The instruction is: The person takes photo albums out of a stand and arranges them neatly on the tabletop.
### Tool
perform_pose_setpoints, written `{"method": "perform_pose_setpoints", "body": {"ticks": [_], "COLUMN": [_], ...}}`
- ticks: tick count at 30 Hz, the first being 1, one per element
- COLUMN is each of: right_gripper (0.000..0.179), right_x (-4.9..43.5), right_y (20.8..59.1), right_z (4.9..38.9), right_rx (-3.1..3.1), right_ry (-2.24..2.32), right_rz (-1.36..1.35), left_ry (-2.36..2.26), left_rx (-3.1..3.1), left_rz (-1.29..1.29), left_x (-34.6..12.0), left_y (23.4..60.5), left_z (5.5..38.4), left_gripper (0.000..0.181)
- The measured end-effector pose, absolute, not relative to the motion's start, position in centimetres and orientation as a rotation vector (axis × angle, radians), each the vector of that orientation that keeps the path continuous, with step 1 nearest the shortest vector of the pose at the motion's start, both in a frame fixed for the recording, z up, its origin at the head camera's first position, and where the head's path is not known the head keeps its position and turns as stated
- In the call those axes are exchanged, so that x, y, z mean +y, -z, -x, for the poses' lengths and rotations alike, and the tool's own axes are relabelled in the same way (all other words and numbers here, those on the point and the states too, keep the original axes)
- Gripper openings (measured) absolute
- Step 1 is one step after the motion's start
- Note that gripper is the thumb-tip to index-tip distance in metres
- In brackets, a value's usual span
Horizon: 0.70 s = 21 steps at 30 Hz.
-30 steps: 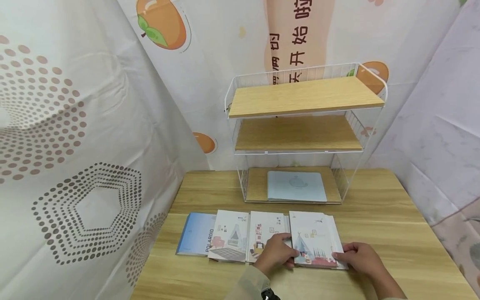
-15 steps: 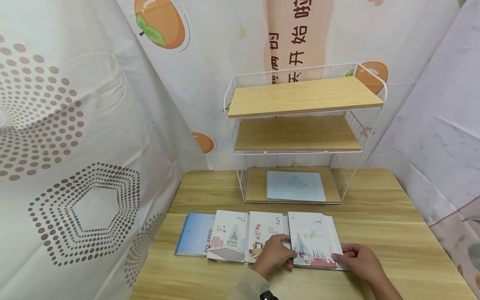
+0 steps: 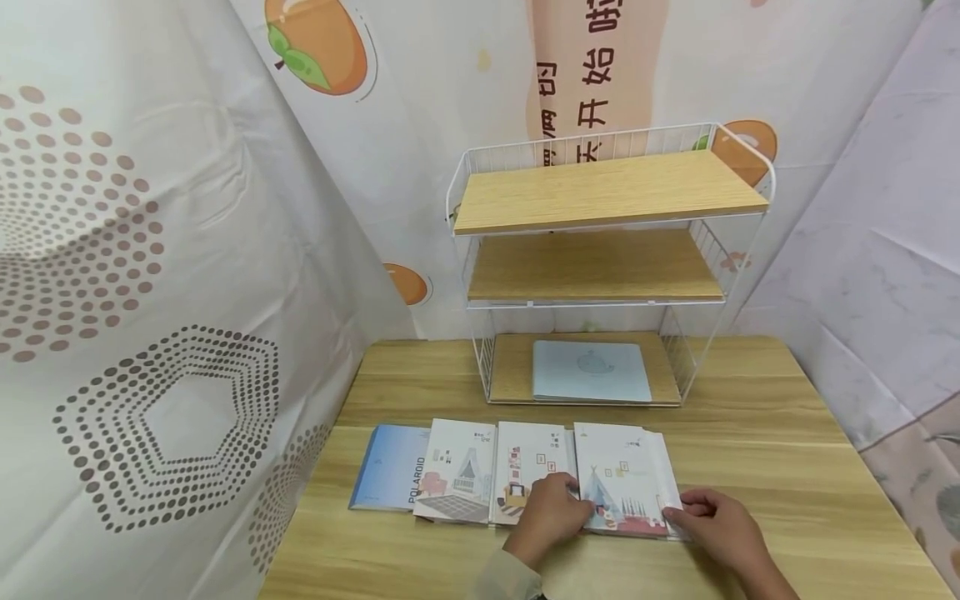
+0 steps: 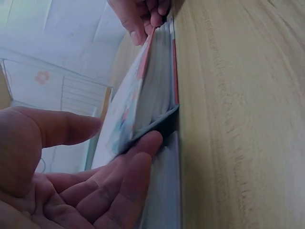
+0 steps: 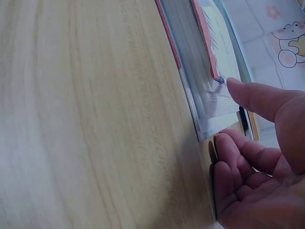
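Note:
A small photo album [image 3: 617, 454] with a white cover and a blue tent picture lies at the right end of a row. My left hand [image 3: 551, 512] holds its lower left side, with fingers against the spine and thumb over the cover in the left wrist view. At the opposite side, my right hand [image 3: 723, 525] grips the lower right corner, thumb on the cover edge. Clear sleeves [image 5: 209, 102] stick out past the cover there. Left of this album lie two similar white albums, one with a chair and tent [image 3: 461, 458], one with red frames [image 3: 525, 454].
A blue album marked POLAROID [image 3: 386, 471] ends the row at the left. Behind stands a white wire rack [image 3: 483, 367] with three wooden shelves; a pale blue book [image 3: 592, 371] lies on its lowest shelf. Printed cloth [image 3: 412, 167] hangs around the wooden table [image 3: 787, 467].
The album between my hands has shifted slightly left, up against its neighbour, and both hands have kept their places on it. The head view has moved a little.

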State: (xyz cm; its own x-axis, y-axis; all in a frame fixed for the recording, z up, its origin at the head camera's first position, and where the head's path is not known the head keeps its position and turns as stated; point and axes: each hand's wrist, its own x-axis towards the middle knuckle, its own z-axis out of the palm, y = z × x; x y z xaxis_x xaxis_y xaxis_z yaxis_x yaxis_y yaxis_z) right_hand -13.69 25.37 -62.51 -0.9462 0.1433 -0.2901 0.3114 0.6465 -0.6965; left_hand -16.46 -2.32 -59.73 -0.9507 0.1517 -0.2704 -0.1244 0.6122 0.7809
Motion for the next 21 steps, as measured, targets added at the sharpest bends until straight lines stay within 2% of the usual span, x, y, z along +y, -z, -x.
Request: {"method": "perform_pose_setpoints", "body": {"ticks": [4, 10, 21], "right_gripper": [0.06, 0.047, 0.047], "right_x": [25.3, 24.7, 25.2], "right_y": [62.5, 62.1, 61.5], "right_z": [13.8, 14.2, 15.5], "right_rx": [2.643, 2.616, 2.588], "right_ry": [1.182, 1.209, 1.21], "right_rz": [-0.387, -0.445, -0.421], "left_ry": [-1.216, -1.207, -1.133], "left_rx": [2.587, 2.598, 2.662], "left_rz": [-0.064, -0.086, -0.081], "left_x": [-2.6, -3.7, -5.1], "left_y": [59.3, 59.2, 58.9], "left_z": [16.4, 17.2, 19.2], "left_gripper": [0.026, 0.021, 0.019]}}
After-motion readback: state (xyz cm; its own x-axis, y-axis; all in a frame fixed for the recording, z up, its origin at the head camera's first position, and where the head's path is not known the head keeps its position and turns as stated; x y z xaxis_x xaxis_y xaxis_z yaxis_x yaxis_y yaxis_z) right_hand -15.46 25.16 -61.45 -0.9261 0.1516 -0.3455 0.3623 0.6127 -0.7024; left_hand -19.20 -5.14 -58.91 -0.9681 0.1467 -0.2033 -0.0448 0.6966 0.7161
